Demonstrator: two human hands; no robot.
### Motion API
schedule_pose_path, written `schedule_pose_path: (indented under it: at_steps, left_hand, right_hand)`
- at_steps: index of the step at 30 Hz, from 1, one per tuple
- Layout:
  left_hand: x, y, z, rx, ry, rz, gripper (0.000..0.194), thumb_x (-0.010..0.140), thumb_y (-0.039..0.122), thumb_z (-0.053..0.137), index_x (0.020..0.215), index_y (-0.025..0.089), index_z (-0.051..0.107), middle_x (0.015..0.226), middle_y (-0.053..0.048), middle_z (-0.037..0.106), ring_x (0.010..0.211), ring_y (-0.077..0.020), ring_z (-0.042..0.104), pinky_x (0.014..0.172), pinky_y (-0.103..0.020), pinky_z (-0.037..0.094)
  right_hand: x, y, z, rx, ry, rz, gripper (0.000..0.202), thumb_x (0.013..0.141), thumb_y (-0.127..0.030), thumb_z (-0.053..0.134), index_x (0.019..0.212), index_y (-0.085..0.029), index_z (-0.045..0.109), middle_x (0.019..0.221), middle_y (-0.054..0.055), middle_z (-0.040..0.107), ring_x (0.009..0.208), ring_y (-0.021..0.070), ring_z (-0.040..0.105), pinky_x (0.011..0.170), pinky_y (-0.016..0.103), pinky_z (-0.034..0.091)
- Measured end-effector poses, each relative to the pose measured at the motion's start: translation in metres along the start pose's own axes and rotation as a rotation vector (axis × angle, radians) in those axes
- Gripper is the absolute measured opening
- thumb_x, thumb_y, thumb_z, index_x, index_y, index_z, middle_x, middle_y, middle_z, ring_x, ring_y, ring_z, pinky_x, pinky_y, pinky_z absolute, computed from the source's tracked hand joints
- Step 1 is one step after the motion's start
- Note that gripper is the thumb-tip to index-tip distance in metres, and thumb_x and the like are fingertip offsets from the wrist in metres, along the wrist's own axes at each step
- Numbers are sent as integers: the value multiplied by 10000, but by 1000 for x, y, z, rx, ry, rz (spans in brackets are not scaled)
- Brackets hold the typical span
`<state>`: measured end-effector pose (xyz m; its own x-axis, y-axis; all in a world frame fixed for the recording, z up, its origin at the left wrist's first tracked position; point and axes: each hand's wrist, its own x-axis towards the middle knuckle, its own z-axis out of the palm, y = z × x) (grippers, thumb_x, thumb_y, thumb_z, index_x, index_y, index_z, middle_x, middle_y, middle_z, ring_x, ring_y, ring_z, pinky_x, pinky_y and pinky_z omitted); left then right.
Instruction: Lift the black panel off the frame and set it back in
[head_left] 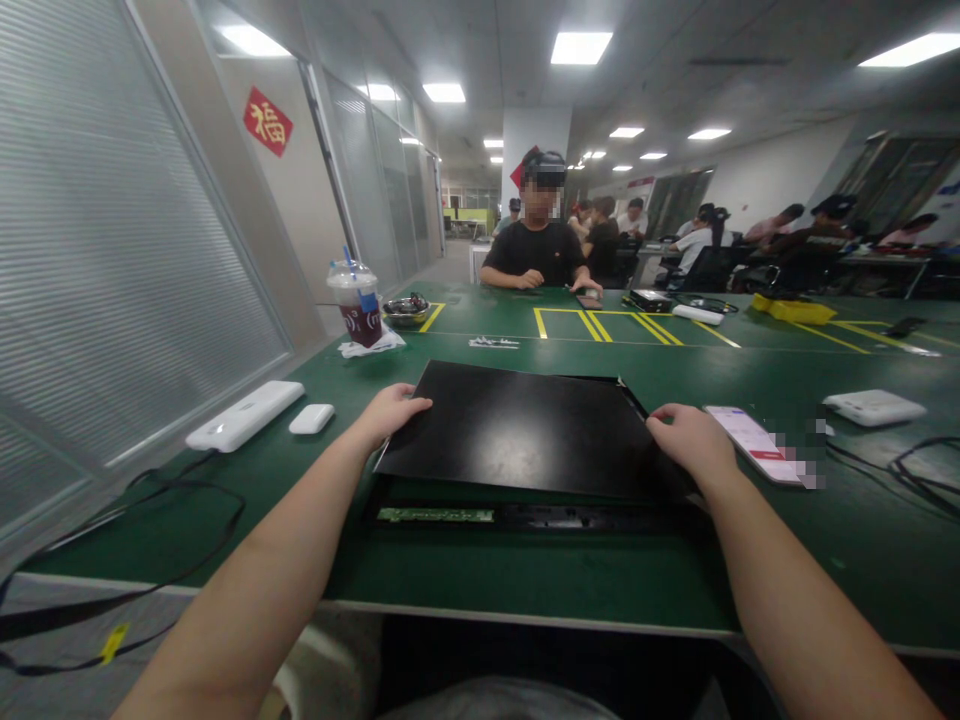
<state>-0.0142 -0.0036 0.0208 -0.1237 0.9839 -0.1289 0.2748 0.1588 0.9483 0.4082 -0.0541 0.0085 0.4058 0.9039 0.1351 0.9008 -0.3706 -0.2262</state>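
Observation:
A thin black display panel (pixel 517 425) lies tilted over a black frame (pixel 585 517) on the green table. Its left side is raised off the frame. My left hand (pixel 386 415) grips the panel's left edge, thumb on top and fingers underneath. At the opposite side, my right hand (pixel 694 440) is closed at the right edge, where panel and frame meet; its fingertips are partly hidden. Along the frame's near side shows a green circuit board strip (pixel 435 516).
On the left are a drink cup (pixel 360 310), a metal bowl (pixel 406 310), a white power bank (pixel 246 415) and a small white case (pixel 311 419). A phone (pixel 757 445) and white device (pixel 874 406) with cables lie right. A person (pixel 538 245) sits opposite.

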Motion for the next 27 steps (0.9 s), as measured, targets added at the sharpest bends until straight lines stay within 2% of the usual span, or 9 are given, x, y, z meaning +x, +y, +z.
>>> schedule_pose_path:
  at_steps: [6,18,27]
  left_hand:
    - [-1,1,1,29,8,-14,343,572,262,786,870,152,655,616,-44,701,542,-214,663,500,-277,491]
    - [9,-12,-1,150,19,46,344,594,314,772,879,161,657,642,-41,690,543,-199,636,504,-271,467]
    - [17,-16,-2,339,35,96,250,675,350,702,834,162,661,675,-44,678,639,-215,645,546,-285,438]
  right_hand:
    - [3,3,2,33,-3,-1,348,826,-386,510,1011,-234,762,951,149,742,921,317,683,740,374,494]
    - [4,4,3,28,2,-9,351,815,-396,524,1010,-231,766,953,146,738,902,298,676,737,358,486]
    - [2,3,2,6,12,-20,392,819,-396,471,1014,-222,763,941,142,742,892,304,685,728,364,483]
